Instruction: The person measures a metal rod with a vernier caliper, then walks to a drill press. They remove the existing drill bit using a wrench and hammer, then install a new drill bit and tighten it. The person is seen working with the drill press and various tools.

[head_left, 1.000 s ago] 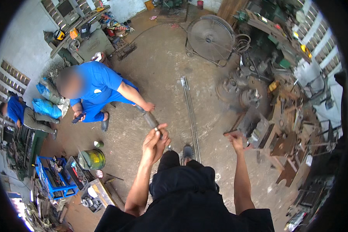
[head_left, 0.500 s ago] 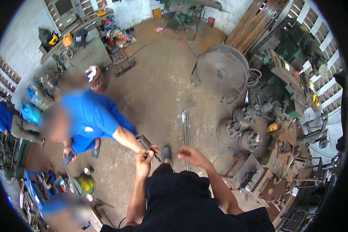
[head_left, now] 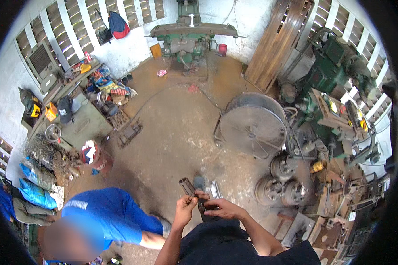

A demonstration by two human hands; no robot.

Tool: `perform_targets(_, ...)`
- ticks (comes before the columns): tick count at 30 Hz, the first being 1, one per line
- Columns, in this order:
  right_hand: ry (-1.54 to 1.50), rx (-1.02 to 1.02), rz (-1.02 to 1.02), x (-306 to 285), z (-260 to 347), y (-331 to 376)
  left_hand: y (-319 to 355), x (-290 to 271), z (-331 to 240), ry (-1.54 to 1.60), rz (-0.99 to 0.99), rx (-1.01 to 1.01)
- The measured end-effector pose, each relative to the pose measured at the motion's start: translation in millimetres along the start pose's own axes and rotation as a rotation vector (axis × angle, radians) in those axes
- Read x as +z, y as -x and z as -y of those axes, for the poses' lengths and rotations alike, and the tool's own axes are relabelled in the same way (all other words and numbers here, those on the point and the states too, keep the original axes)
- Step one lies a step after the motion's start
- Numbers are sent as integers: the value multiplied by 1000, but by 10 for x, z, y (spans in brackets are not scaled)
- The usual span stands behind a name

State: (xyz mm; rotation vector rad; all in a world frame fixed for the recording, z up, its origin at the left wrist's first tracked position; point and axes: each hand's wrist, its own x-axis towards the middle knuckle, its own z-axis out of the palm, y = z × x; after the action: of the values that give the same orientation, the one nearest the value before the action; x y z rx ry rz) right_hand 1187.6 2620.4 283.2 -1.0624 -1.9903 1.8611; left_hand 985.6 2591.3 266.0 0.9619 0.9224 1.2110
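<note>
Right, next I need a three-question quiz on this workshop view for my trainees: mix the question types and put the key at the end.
1. Which object does the left hand hold?
a) a rag
b) a hollow metal cylinder
c) a hammer

2. True or false: the large round fan stands to the right of the metal cylinder.

3. Fill in: the nearest co-worker wears a ____ shirt.

Key: 1 b; 2 true; 3 blue.

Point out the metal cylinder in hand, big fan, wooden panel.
Metal cylinder (head_left: 187, 186): head view, midway along its side.
Big fan (head_left: 253, 128): head view, front grille.
Wooden panel (head_left: 275, 47): head view, mid-face.
</note>
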Motion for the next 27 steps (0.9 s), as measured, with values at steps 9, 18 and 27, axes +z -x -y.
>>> perform_targets(9,170,-139,241,-1681,575,-2355,-2328,-853,-648,-172,-206,38)
perform_targets(18,313,-104,132,-3094,821,-4110,-4514,-1567,-682,39,-262,14)
perform_targets(27,90,-68,-382,-4919,839,-5523,-7535,-1858,-1151,-139,207,-156)
